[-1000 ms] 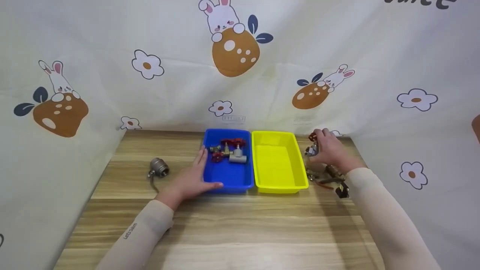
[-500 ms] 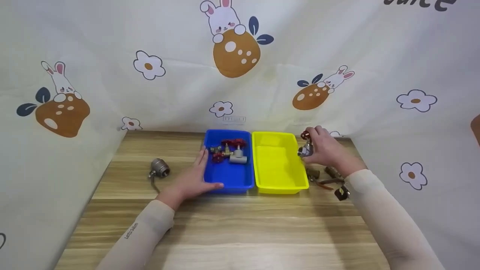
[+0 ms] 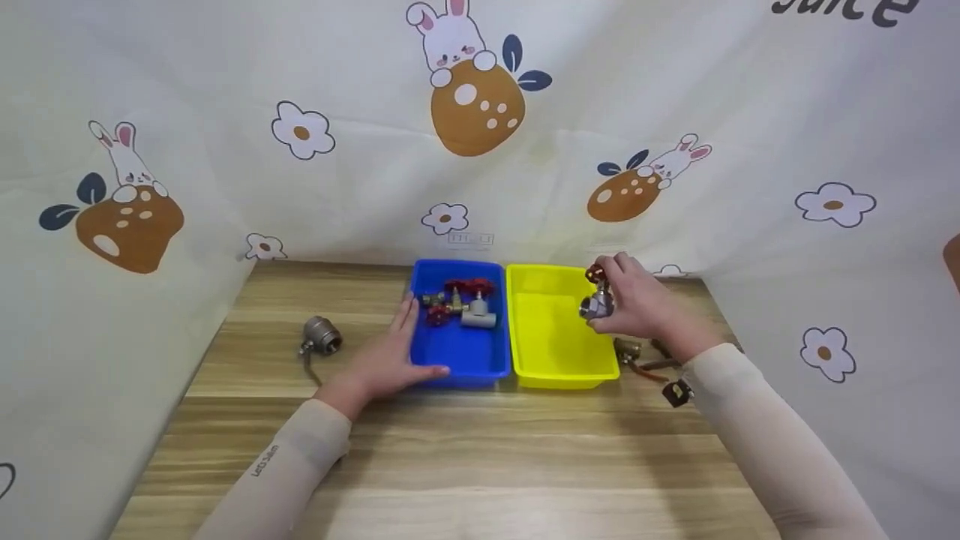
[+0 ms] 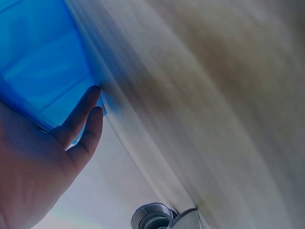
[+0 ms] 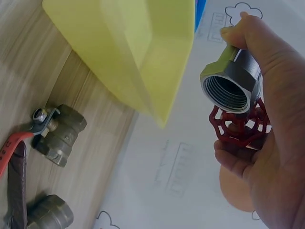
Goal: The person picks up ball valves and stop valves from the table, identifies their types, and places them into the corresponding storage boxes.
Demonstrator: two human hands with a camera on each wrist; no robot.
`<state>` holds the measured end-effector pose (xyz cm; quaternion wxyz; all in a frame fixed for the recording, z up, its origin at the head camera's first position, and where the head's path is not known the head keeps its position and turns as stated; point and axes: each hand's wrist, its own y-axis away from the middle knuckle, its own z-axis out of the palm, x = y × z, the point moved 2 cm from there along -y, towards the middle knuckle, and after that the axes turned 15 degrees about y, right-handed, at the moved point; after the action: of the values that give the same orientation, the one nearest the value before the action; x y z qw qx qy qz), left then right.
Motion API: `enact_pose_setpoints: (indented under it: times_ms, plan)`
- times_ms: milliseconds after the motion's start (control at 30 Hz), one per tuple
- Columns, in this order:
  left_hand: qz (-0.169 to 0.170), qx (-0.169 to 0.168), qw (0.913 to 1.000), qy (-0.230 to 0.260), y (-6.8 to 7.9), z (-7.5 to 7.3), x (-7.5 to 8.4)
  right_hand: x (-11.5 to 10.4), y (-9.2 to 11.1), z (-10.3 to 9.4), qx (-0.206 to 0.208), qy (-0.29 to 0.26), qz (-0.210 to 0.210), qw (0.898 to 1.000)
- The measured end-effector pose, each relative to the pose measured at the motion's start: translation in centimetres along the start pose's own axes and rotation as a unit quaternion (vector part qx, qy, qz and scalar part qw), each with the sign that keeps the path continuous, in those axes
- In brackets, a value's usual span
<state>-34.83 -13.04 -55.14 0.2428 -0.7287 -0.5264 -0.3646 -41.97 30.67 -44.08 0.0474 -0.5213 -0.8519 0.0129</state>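
Observation:
My right hand (image 3: 641,304) grips a silver gate valve (image 3: 598,306) with a red handwheel, raised over the right side of the yellow bin (image 3: 551,375). In the right wrist view the valve's threaded opening (image 5: 228,93) faces the camera, and fingers curl by the red handwheel (image 5: 240,125). My left hand (image 3: 379,364) rests against the left side of the blue bin (image 3: 461,360), its fingers fairly straight and the thumb over the front rim. Inside the blue bin lie several valves with red handwheels, including a grey one (image 3: 478,313).
A metal ball valve (image 3: 322,335) lies on the wooden table left of the blue bin. Right of the yellow bin lie several lever-handled valves, one with a red-orange lever (image 5: 13,147), partly under my right forearm. A printed cloth (image 3: 360,187) hangs behind the table.
My right hand has carried the gate valve left, from the table beside the yellow bin to above that bin. The left hand keeps its place on the blue bin.

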Motion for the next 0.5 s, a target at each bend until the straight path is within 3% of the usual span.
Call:
enact_pose_setpoints:
  times_ms: [133, 500]
  plan:
    - [0.009, 0.002, 0.9999, -0.006, -0.1, 0.0, -0.1, -0.9, 0.0, -0.3, 0.007, 0.000, -0.012, 1.000]
    - [-0.008, 0.004, 1.0000, 0.001, -0.1, 0.0, 0.3, -3.9, -0.2, -0.8, 0.022, 0.000, -0.041, 0.999]
